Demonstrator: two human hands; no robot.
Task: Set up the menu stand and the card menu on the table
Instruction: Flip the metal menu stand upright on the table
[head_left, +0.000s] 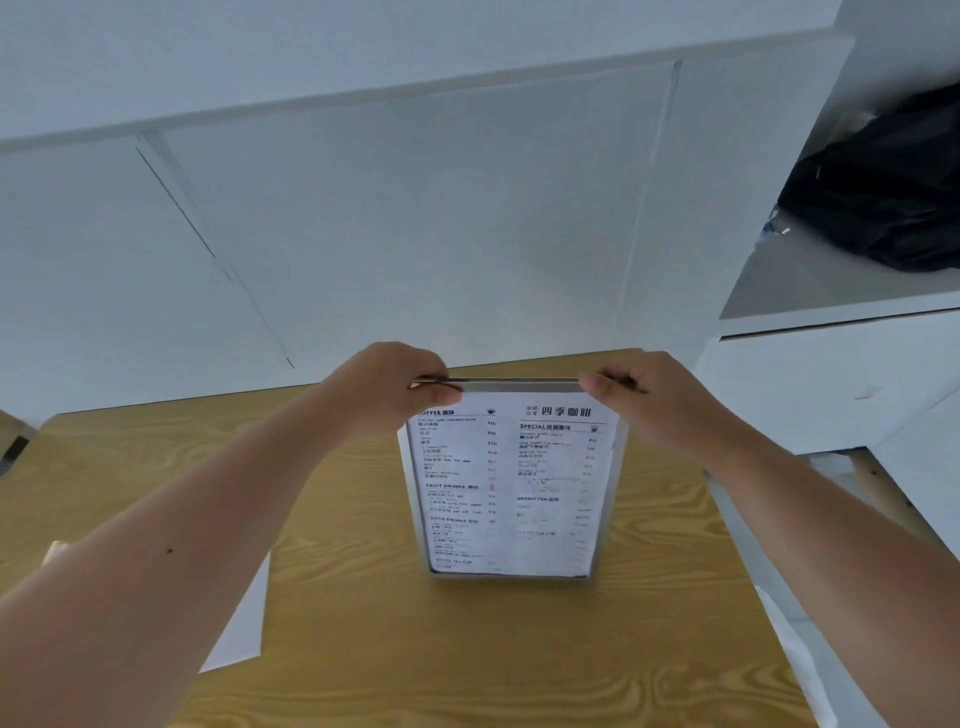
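The menu stand (511, 483) stood upright on the wooden surface (363, 623), its base resting below both grips. The left hand (387, 382) pinched its top-left corner; the right hand (631, 387) pinched its top-right corner. The card menu (506, 493) sat inside, print facing the person.

A pale panelled wall (415, 218) fills everything from ten to one o'clock, its seams running down toward the wooden table (363, 623) with bold grain. At two o'clock a white shelf unit (831, 374) holds a black bag (883, 192). The light is soft and even.
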